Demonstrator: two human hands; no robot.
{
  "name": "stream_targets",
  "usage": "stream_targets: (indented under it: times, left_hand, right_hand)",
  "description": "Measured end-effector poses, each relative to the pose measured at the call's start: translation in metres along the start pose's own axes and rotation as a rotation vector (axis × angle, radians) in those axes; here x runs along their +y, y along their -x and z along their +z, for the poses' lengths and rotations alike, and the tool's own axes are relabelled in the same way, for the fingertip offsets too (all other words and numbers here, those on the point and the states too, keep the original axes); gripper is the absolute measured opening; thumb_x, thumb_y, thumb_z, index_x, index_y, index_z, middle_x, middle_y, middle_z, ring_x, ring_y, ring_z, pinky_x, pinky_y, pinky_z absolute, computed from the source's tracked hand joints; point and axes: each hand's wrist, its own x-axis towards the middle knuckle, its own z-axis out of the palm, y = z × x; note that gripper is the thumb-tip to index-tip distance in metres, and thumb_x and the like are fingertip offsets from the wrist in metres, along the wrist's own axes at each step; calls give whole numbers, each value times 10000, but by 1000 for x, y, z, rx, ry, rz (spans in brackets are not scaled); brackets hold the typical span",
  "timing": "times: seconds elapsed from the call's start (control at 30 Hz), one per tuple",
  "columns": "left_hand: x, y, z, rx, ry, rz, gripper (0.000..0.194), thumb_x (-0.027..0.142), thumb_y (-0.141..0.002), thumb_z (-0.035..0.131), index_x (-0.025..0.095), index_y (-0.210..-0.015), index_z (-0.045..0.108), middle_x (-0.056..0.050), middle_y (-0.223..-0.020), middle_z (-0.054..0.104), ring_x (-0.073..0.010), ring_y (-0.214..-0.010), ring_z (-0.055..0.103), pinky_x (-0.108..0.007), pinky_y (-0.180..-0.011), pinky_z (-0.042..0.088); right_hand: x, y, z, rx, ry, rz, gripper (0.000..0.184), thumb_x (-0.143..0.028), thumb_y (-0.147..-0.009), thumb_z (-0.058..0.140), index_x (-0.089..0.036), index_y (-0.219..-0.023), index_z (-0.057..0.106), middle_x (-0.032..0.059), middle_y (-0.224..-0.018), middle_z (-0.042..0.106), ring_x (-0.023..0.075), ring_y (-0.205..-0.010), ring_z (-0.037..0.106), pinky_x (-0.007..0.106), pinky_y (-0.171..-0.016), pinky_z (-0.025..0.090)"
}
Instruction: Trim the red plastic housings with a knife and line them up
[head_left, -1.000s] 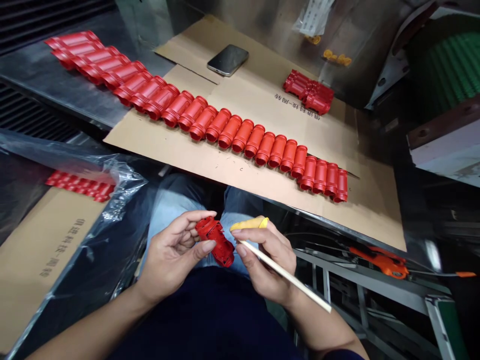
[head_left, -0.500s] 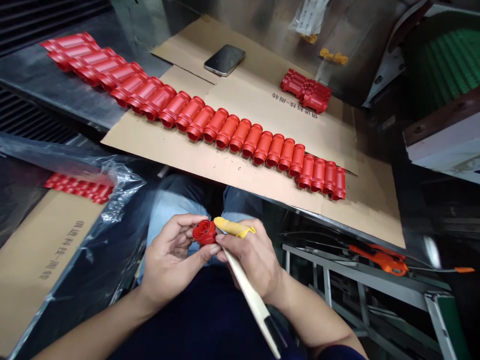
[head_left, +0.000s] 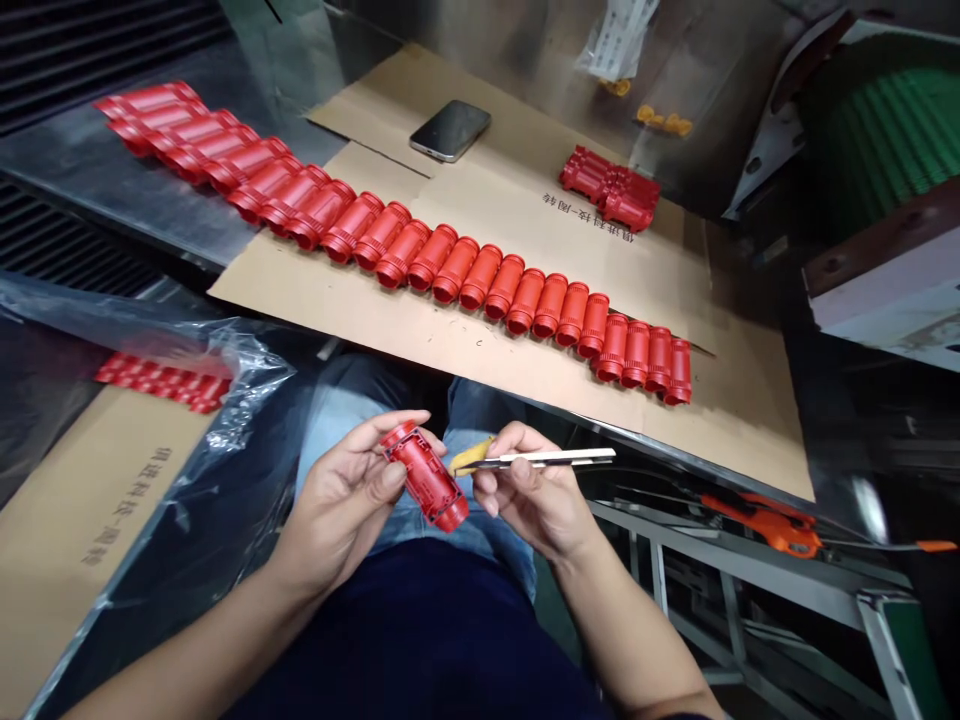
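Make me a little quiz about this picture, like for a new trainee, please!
1. Which hand holds the hollow red plastic tube-like part?
2. True or false: the flat dark rectangular phone lies on the person's lap.
3. What does the right hand hold?
A) a slim pale-handled tool
B) a round green cup
C) a heavy metal hammer

Key:
1. The left hand.
2. False: it lies on brown flat cardboard.
3. A

Red part (head_left: 424,476) hides some of the left hand (head_left: 343,505) from us | green ribbed object (head_left: 885,115) runs off our right edge | bag (head_left: 616,45) cropped up top | yellow bits (head_left: 664,122) too small to tell
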Motion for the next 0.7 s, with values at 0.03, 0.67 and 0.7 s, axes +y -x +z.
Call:
stream_targets:
  times: [0.03, 0.67, 0.7]
  left_hand:
    - [1, -1, 0, -4, 15, -22, 397, 299, -985, 910, 213, -1369, 865, -143, -1127, 857, -227, -943, 823, -279, -833, 691]
    - [39, -40, 5, 48, -346, 86, 529, 413, -981, 918, 195, -1444, 786, -93, -1042, 843, -203, -866, 785, -279, -805, 645]
    - [59, -58, 12, 39, -487, 192, 552, 430, -1000, 898, 189, -1476, 758, -71, -1049, 832, -187, -858, 768, -263, -793, 628]
  right_hand:
    - [-1, -1, -2, -57, -65, 34, 350, -515, -962, 943, -221, -1014, 760, 0, -754, 716, 121, -620, 579, 217, -560, 501]
    - [-41, 22, -9, 329, 1057, -591, 154, -221, -1110, 702, -244, -1000, 807, 3, -729, 807, 227, -823, 765, 389, -862, 627]
    - [-42, 21, -10, 341, 1039, -579, 171, -234, -1117, 696, -241, -982, 800, 3, -728, 805, 220, -796, 761, 379, -842, 624]
